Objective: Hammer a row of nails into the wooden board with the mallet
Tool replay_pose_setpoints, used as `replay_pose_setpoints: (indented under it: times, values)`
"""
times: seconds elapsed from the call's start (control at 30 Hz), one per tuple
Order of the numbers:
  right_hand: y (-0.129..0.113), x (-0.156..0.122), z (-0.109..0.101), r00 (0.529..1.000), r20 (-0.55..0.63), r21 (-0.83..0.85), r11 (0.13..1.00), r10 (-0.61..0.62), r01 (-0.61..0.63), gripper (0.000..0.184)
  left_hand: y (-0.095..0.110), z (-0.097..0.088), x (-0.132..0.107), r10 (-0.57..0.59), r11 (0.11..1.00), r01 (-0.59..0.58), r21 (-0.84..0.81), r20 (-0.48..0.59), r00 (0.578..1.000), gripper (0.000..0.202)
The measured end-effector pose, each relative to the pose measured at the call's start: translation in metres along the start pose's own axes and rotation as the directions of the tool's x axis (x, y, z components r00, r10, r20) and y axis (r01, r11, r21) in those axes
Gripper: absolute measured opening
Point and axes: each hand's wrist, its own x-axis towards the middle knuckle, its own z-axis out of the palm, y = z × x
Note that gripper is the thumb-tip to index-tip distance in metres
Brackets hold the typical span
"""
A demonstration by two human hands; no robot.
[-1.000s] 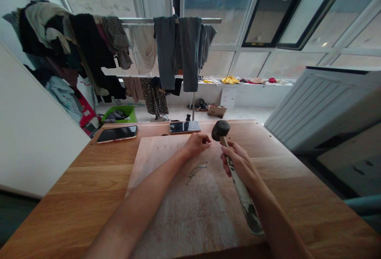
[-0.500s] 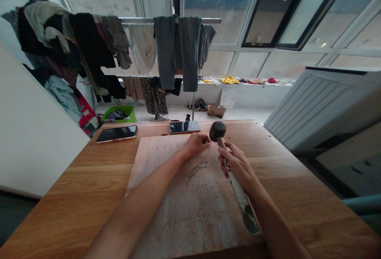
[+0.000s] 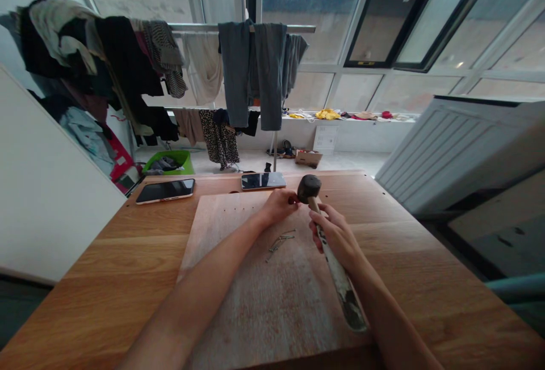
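My right hand [image 3: 334, 232] is wrapped round the pale, worn handle of a rubber mallet [image 3: 309, 187], near its black head. The mallet head hangs just right of my left hand [image 3: 279, 206], whose fingers are pinched together at the far part of a wooden board [image 3: 272, 302]. Whatever those fingers hold is hidden. Several loose nails [image 3: 280, 240] lie in a small pile on the board, nearer to me than my left hand. A row of small dark dots marks the board's far left part.
The board rests on a wooden table [image 3: 110, 262]. One phone [image 3: 166, 190] lies at the table's far left, another phone [image 3: 263, 181] beyond the board. Past the table stand a laundry rack [image 3: 200, 28] with clothes and a green basket [image 3: 183, 160]; a white ribbed panel [image 3: 438, 148] is at right.
The mallet head has dropped slightly and come a little closer to my left hand. My left hand keeps its place on the board, and the nails lie as before.
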Motion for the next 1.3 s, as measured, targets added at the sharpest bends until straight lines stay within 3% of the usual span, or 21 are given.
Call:
replay_pose_setpoints:
  times: [0.33, 0.47, 0.53, 0.6, 0.67, 0.7, 0.77, 0.87, 0.97, 1.07, 1.17, 1.23, 1.3]
  values:
    - [0.002, 0.002, 0.0, 0.999, -0.024, 0.046, 0.999, -0.026, 0.027, 0.04, -0.001, 0.001, -0.001, 0.008, 1.0, -0.008, -0.014, 0.021, 1.0, 0.01]
    - [0.003, 0.003, -0.002, 0.997, -0.066, 0.053, 0.998, -0.034, 0.038, 0.041, 0.007, -0.015, -0.001, 0.027, 0.999, -0.03, 0.039, 0.054, 0.998, 0.043]
    - [0.005, 0.004, -0.004, 0.997, -0.076, 0.054, 0.998, -0.024, 0.028, 0.041, 0.016, -0.029, 0.001, -0.026, 0.993, 0.005, 0.12, 0.174, 0.984, 0.037]
    - [0.006, 0.005, -0.004, 0.996, -0.085, 0.052, 0.998, -0.019, 0.023, 0.041, 0.028, -0.043, 0.001, -0.101, 0.977, 0.015, 0.213, 0.396, 0.913, 0.026]
    - [0.007, 0.006, -0.004, 0.995, -0.097, 0.044, 0.999, -0.02, 0.025, 0.042, 0.043, -0.052, 0.0, -0.179, 0.95, -0.019, 0.313, 0.589, 0.788, 0.024]
    - [0.006, 0.007, -0.004, 0.995, -0.102, 0.042, 0.999, -0.019, 0.023, 0.042, 0.051, -0.053, -0.001, -0.213, 0.929, -0.049, 0.366, 0.641, 0.738, 0.026]
    - [0.006, 0.007, -0.003, 0.994, -0.106, 0.042, 0.999, -0.01, 0.015, 0.042, 0.063, -0.051, -0.003, -0.258, 0.88, -0.116, 0.46, 0.669, 0.697, 0.026]
    - [0.007, 0.005, -0.003, 0.995, -0.101, 0.042, 0.999, 0.007, -0.003, 0.042, 0.072, -0.045, -0.005, -0.259, 0.832, -0.168, 0.528, 0.639, 0.725, 0.024]
    - [0.007, 0.005, -0.002, 0.996, -0.092, 0.052, 0.999, 0.008, -0.004, 0.042, 0.061, -0.043, -0.003, -0.213, 0.864, -0.139, 0.484, 0.601, 0.77, 0.019]
    - [0.008, 0.006, -0.002, 0.996, -0.092, 0.064, 0.998, 0.005, 0.001, 0.042, 0.034, -0.047, 0.002, -0.105, 0.962, -0.032, 0.271, 0.476, 0.873, 0.014]
    - [0.008, 0.008, -0.001, 0.996, -0.092, 0.068, 0.998, -0.006, 0.012, 0.042, 0.006, -0.047, 0.004, -0.082, 0.996, 0.084, 0.005, 0.23, 0.97, 0.012]
    - [0.008, 0.008, -0.001, 0.996, -0.086, 0.075, 0.997, -0.015, 0.022, 0.042, -0.006, -0.045, 0.003, -0.136, 0.979, 0.151, -0.135, 0.113, 0.984, 0.012]
    - [0.008, 0.008, -0.001, 0.997, -0.08, 0.075, 0.997, -0.02, 0.026, 0.042, -0.012, -0.043, 0.001, -0.164, 0.953, 0.181, -0.244, 0.087, 0.983, 0.013]
